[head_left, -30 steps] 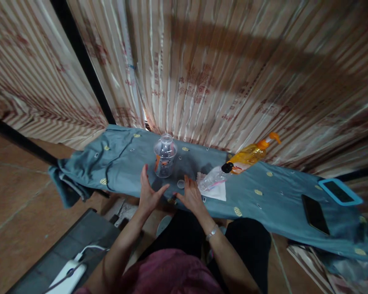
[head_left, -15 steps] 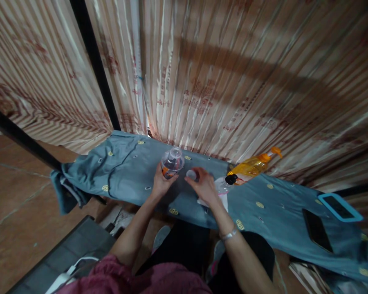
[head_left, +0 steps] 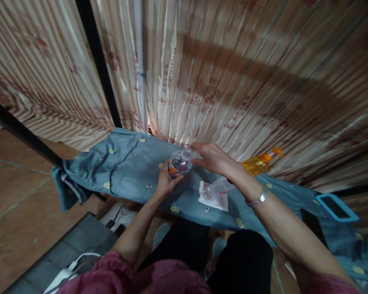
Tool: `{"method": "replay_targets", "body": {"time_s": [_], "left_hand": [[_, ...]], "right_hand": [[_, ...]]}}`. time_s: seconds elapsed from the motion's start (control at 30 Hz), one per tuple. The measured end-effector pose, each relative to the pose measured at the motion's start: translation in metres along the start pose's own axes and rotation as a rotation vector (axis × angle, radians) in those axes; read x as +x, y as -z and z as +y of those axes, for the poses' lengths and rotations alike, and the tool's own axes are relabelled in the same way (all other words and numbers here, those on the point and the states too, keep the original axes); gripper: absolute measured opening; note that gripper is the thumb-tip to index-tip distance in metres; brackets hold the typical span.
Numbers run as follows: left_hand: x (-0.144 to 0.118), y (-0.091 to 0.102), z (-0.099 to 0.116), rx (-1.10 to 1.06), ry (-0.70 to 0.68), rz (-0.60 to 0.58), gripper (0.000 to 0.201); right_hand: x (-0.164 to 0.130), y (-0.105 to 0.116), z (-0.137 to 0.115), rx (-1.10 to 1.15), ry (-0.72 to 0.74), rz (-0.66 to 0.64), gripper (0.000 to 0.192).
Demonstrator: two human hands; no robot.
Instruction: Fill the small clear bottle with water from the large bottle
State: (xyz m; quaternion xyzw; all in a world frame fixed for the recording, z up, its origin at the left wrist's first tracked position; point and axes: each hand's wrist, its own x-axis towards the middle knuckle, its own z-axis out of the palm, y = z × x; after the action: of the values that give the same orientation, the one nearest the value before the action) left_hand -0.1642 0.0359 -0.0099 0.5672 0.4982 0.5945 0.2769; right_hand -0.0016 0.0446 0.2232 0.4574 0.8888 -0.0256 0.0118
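1. Person in a maroon top sits at the bottom of the frame, both forearms reaching up toward the centre over a blue cloth [head_left: 131, 171] spread on a low surface.
2. Left hand [head_left: 165, 181] is wrapped around the lower part of a clear bottle [head_left: 178, 162] at frame centre, holding it tilted, its long axis leaning up and to the right.
3. Right hand [head_left: 210, 157] sits just right of the bottle's mouth, fingers pinched on a small cap [head_left: 192, 154] that touches or nearly touches the opening (which of the two is too blurred to tell). The right hand is the nearer one to the mouth.
4. Just below the right wrist a second clear bottle [head_left: 217, 188] lies on its side on a white tissue [head_left: 216, 201]; further right an orange pump bottle [head_left: 259, 163] lies by the curtain.
5. Half a second earlier the bottle stood lower on the cloth, the right hand was lifting the cap beside it; now bottle and cap meet.
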Motion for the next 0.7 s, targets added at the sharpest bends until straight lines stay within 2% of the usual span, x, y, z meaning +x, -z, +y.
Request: {"method": "replay_targets", "body": {"time_s": [0.13, 0.4, 0.57, 0.7], "left_hand": [[-0.001, -0.002, 0.001, 0.028, -0.022, -0.009, 0.079], [0.001, -0.002, 0.002, -0.023, -0.031, 0.003, 0.077], [0.001, -0.001, 0.004, -0.015, 0.001, 0.005, 0.075], [0.001, -0.001, 0.004, -0.039, 0.053, 0.010, 0.078]], "right_hand": [[0.005, 0.006, 0.001, -0.039, 0.025, -0.001, 0.038], [0.020, 0.009, -0.008, -0.112, 0.100, -0.068, 0.026], [0.026, 0.011, -0.020, -0.184, 0.064, -0.086, 0.024], [0.034, 0.006, -0.031, -0.223, -0.026, -0.049, 0.033]]}}
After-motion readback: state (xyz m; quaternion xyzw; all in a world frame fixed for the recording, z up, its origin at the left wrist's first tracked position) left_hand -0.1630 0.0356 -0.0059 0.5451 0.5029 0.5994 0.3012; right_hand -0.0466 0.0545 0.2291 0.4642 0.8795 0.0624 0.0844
